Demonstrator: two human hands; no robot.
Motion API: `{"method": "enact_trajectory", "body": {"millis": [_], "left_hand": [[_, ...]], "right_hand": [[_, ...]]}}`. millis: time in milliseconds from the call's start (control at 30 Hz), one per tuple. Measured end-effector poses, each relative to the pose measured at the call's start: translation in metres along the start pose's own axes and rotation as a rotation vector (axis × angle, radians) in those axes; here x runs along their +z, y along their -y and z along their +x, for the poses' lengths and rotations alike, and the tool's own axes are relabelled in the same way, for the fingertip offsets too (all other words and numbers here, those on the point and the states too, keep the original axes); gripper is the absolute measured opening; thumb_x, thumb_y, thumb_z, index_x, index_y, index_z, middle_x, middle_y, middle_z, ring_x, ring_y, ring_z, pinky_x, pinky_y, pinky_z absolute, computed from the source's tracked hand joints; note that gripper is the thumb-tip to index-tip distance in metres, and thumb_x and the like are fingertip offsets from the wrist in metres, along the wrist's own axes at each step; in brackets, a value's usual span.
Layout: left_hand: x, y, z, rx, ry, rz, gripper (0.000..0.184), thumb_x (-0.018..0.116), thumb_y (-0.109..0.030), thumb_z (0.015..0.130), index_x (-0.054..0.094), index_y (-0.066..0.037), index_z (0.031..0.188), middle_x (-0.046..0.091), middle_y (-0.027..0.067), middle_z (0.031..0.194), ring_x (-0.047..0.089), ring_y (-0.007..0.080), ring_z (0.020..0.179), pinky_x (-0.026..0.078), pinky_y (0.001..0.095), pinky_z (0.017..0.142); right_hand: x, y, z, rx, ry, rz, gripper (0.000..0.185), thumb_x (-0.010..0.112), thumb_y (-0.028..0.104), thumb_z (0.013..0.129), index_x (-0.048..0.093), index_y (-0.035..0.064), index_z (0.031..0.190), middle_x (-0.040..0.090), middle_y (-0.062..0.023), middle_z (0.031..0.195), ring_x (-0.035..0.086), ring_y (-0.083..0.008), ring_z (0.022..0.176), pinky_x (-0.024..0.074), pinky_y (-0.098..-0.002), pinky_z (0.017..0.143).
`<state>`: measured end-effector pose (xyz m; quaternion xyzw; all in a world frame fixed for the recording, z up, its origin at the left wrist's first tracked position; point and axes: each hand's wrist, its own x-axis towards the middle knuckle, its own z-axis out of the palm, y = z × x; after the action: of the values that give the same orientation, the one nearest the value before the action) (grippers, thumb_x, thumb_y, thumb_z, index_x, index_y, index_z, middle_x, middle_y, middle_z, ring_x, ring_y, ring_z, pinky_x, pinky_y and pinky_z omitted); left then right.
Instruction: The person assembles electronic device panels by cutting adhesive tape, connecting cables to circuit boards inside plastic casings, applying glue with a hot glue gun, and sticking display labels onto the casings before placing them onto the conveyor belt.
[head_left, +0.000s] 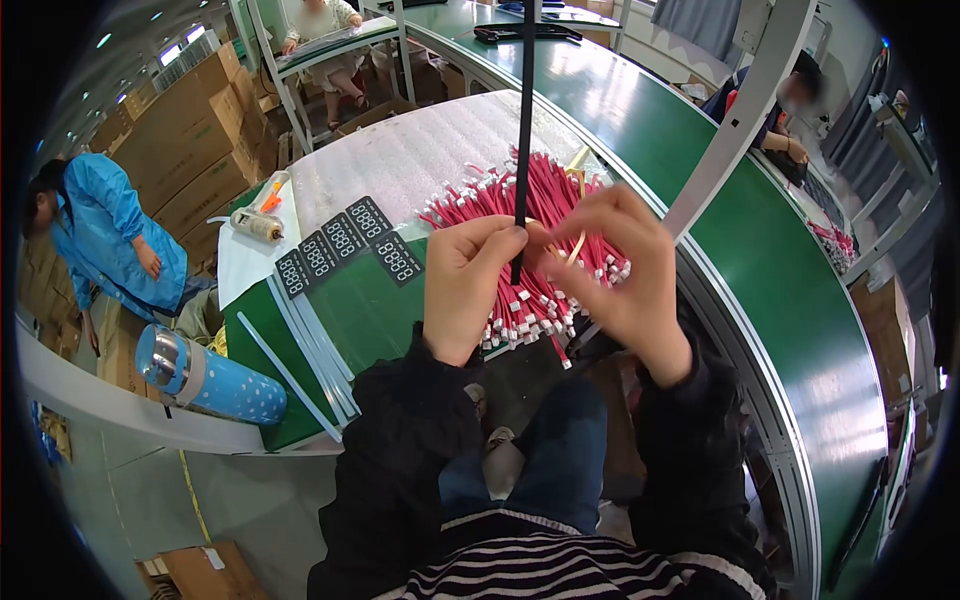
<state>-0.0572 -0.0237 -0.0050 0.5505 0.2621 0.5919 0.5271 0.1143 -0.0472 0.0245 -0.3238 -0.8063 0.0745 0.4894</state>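
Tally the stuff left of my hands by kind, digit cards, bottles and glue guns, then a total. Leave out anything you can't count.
Black digit cards: 5
Blue bottle: 1
Glue gun: 1
Total: 7
Left out: the pale strips, which lie too close together to count surely.

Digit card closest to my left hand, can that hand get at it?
Probably yes: the digit card lies beside your left hand with nothing on top, though those fingers seem busy pinching the black strip.
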Motion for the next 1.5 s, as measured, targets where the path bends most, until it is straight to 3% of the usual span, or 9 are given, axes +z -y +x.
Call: {"method": "enact_trajectory", "body": {"millis": [133, 367, 500, 667, 800, 1033, 1167, 1267, 1500], "left_hand": [[0.002, -0.001, -0.003, 0.053, 0.011, 0.076, 0.024, 0.052, -0.007, 0.093, 0.07, 0.008, 0.086, 0.068, 0.0059, 0.074, 0.061, 0.0086, 0.066, 0.045, 0.0231, 0.061], [-0.009, 0.011, -0.002, -0.019, 0.007, -0.232, 0.029, 0.048, -0.008, 0.093, 0.067, 0.004, 0.075, 0.066, 0.0085, 0.07, 0.062, 0.012, 0.063, 0.044, 0.024, 0.059], [-0.027, 0.036, 0.001, -0.084, 0.332, -0.488, 0.029, 0.047, -0.015, 0.097, 0.068, 0.0, 0.083, 0.069, 0.0087, 0.083, 0.065, 0.0132, 0.079, 0.046, 0.0274, 0.071], [-0.016, 0.02, -0.026, -0.233, 0.048, -0.589, 0.04, 0.045, -0.033, 0.102, 0.066, -0.001, 0.114, 0.062, 0.0097, 0.127, 0.054, 0.0161, 0.119, 0.04, 0.0352, 0.097], [-0.021, 0.014, -0.034, -0.205, 0.118, -0.652, 0.054, 0.042, -0.043, 0.103, 0.059, -0.001, 0.132, 0.05, 0.0102, 0.148, 0.041, 0.0199, 0.139, 0.035, 0.0418, 0.109], [-0.019, 0.009, -0.042, -0.202, 0.158, -0.544, 0.054, 0.047, -0.042, 0.101, 0.059, 0.003, 0.131, 0.053, 0.0079, 0.146, 0.047, 0.0174, 0.131, 0.037, 0.037, 0.103], [-0.027, 0.004, -0.046, 0.082, -0.025, 0.135, 0.047, 0.053, -0.04, 0.099, 0.065, -0.001, 0.122, 0.062, 0.0062, 0.133, 0.054, 0.0219, 0.121, 0.039, 0.0392, 0.101], [-0.049, 0.005, -0.047, 0.452, -0.364, 1.397, 0.029, 0.064, -0.029, 0.091, 0.071, -0.005, 0.108, 0.066, 0.0052, 0.113, 0.058, 0.026, 0.108, 0.039, 0.0423, 0.102], [-0.025, -0.029, -0.058, 0.627, -0.112, 1.162, 0.015, 0.073, -0.01, 0.076, 0.072, -0.008, 0.091, 0.061, 0.0061, 0.105, 0.058, 0.0285, 0.1, 0.042, 0.0445, 0.095]], "right_hand": [[0.011, -0.012, 0.02, 0.212, -0.089, 0.041, 0.022, 0.083, 0.009, 0.072, 0.065, 0.0003, 0.081, 0.06, -0.0084, 0.094, 0.059, -0.021, 0.085, 0.0457, -0.0327, 0.076], [0.044, -0.018, 0.014, -0.417, -0.378, -0.133, 0.017, 0.074, 0.005, 0.08, 0.06, -0.0034, 0.084, 0.06, -0.0102, 0.091, 0.058, -0.0233, 0.082, 0.0458, -0.0321, 0.072], [0.027, 0.001, 0.015, -0.398, -0.55, -0.286, 0.017, 0.071, 0.005, 0.083, 0.063, -0.0052, 0.094, 0.061, -0.0122, 0.094, 0.06, -0.026, 0.083, 0.0475, -0.0349, 0.071], [0.017, -0.038, 0.001, 0.407, -0.088, -0.268, 0.024, 0.074, 0.007, 0.079, 0.064, -0.0065, 0.095, 0.059, -0.0154, 0.096, 0.06, -0.0296, 0.081, 0.0499, -0.037, 0.068], [0.019, -0.028, -0.02, 0.345, -0.153, 0.142, 0.029, 0.069, 0.006, 0.082, 0.07, -0.0017, 0.11, 0.062, -0.0136, 0.109, 0.063, -0.0252, 0.095, 0.0504, -0.0363, 0.081], [0.027, -0.006, -0.022, 0.091, 0.004, 0.18, 0.013, 0.069, 0.0, 0.073, 0.068, -0.003, 0.086, 0.06, -0.0115, 0.103, 0.062, -0.0224, 0.097, 0.0494, -0.0333, 0.083], [0.026, 0.008, -0.022, 0.126, 0.06, 0.077, 0.012, 0.07, -0.003, 0.069, 0.064, -0.0025, 0.079, 0.057, -0.011, 0.097, 0.06, -0.0252, 0.092, 0.0484, -0.0351, 0.078], [0.034, 0.01, -0.023, -0.024, 0.004, -0.107, 0.014, 0.07, -0.001, 0.066, 0.063, -0.0008, 0.078, 0.055, -0.0101, 0.096, 0.057, -0.0274, 0.091, 0.0468, -0.0371, 0.078], [0.037, 0.024, -0.029, -0.161, -0.004, -0.287, 0.018, 0.071, 0.002, 0.063, 0.062, 0.0005, 0.078, 0.054, -0.0086, 0.095, 0.055, -0.0269, 0.091, 0.0433, -0.0383, 0.078]]}}
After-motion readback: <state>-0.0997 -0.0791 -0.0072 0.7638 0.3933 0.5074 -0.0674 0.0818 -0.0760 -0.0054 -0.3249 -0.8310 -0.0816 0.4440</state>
